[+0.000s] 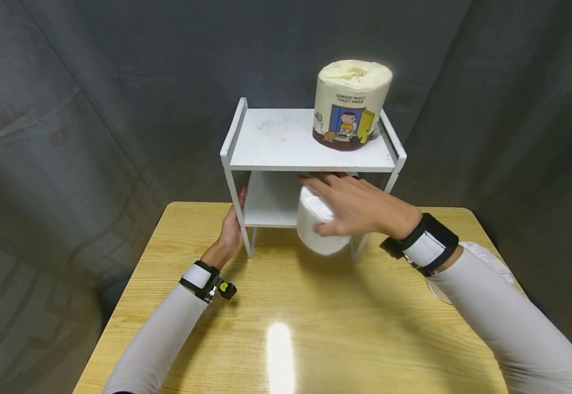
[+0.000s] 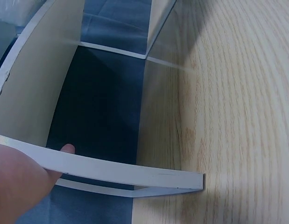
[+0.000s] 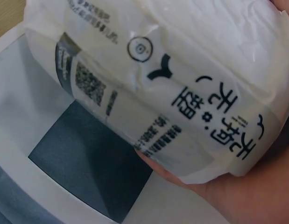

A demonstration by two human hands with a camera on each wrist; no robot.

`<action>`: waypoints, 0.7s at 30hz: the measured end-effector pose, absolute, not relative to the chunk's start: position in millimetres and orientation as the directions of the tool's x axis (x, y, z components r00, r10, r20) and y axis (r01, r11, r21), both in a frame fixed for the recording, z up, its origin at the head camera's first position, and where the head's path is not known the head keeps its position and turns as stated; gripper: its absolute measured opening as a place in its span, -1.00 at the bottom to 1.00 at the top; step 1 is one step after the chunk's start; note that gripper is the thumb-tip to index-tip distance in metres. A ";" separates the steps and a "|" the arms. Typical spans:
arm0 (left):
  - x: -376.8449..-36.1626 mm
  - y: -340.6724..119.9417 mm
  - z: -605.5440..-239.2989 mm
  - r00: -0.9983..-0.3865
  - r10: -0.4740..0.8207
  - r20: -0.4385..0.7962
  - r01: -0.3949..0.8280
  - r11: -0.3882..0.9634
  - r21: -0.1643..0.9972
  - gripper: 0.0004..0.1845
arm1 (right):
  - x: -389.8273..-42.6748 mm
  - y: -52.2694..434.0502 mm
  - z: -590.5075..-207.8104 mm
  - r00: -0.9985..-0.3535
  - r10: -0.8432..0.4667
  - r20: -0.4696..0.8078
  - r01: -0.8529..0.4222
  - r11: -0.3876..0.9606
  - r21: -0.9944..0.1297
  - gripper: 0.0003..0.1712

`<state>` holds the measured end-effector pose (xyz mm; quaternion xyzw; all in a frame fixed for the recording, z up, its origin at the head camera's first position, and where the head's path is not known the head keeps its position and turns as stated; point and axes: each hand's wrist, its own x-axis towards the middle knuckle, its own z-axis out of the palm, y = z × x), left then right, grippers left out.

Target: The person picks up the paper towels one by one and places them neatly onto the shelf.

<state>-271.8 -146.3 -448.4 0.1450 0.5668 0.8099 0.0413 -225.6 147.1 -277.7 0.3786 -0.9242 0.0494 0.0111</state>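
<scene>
White roll in right hand grip at lower shelf's near edge, tight under top shelf; left hand grips rack left post.

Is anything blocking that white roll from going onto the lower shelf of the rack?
Nothing visible does. The right hand holds the white roll at the front edge of the lower shelf, whose left part shows bare. The printed roll stands on the top shelf, out of the way.
</scene>
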 end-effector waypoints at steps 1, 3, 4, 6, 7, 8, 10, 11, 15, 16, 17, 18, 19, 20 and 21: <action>-271.6 -146.1 -448.5 -0.954 0.234 0.189 0.097 -0.356 0.930 -0.29 | -227.2 146.7 -278.6 -0.715 -0.697 0.058 -0.699 0.710 -0.086 0.09; -271.4 -145.8 -448.6 -0.953 0.235 0.191 0.098 -0.356 0.929 -0.29 | -230.4 145.4 -279.9 -0.712 -0.700 0.059 -0.702 0.705 -0.105 0.07; -271.3 -145.7 -448.5 -0.954 0.233 0.190 0.098 -0.354 0.930 -0.28 | -232.0 144.5 -280.5 -0.713 -0.699 0.059 -0.700 0.705 -0.111 0.06; -270.8 -145.7 -448.2 -0.953 0.234 0.191 0.101 -0.351 0.931 -0.28 | -234.8 142.3 -281.4 -0.715 -0.697 0.056 -0.698 0.706 -0.122 0.06; -270.6 -145.8 -448.3 -0.952 0.237 0.194 0.102 -0.351 0.931 -0.28 | -236.1 141.1 -281.8 -0.717 -0.694 0.055 -0.695 0.708 -0.123 0.06; -270.5 -145.8 -448.4 -0.952 0.237 0.196 0.104 -0.349 0.931 -0.27 | -237.1 140.1 -282.1 -0.718 -0.694 0.055 -0.694 0.708 -0.126 0.07; -269.8 -145.9 -448.5 -0.949 0.243 0.200 0.107 -0.348 0.931 -0.25 | -238.9 138.0 -282.9 -0.724 -0.687 0.052 -0.687 0.715 -0.127 0.09; -269.5 -146.1 -448.4 -0.948 0.247 0.201 0.106 -0.350 0.931 -0.24 | -239.7 137.1 -283.4 -0.728 -0.684 0.048 -0.684 0.718 -0.128 0.09; -268.5 -146.7 -447.2 -0.946 0.258 0.196 0.098 -0.350 0.932 -0.22 | -241.7 133.6 -284.7 -0.742 -0.670 0.035 -0.668 0.733 -0.129 0.12; -268.5 -146.9 -446.9 -0.947 0.258 0.192 0.095 -0.347 0.933 -0.22 | -242.2 132.7 -285.1 -0.745 -0.667 0.034 -0.665 0.736 -0.129 0.13; -268.4 -146.7 -446.3 -0.948 0.257 0.189 0.092 -0.346 0.934 -0.23 | -243.1 131.8 -285.3 -0.745 -0.666 0.035 -0.664 0.736 -0.129 0.14; -268.3 -146.6 -445.8 -0.949 0.253 0.187 0.092 -0.345 0.934 -0.24 | -244.0 130.6 -285.5 -0.745 -0.666 0.037 -0.664 0.737 -0.125 0.14; -268.3 -146.4 -445.5 -0.949 0.252 0.187 0.092 -0.345 0.934 -0.25 | -245.2 129.2 -285.8 -0.748 -0.663 0.037 -0.662 0.739 -0.124 0.15; -268.2 -146.1 -445.5 -0.950 0.250 0.188 0.093 -0.346 0.934 -0.26 | -246.2 127.6 -285.8 -0.750 -0.661 0.037 -0.659 0.741 -0.126 0.14; -268.2 -146.0 -445.6 -0.950 0.249 0.188 0.094 -0.346 0.933 -0.27 | -247.4 125.9 -285.8 -0.753 -0.657 0.031 -0.655 0.744 -0.132 0.13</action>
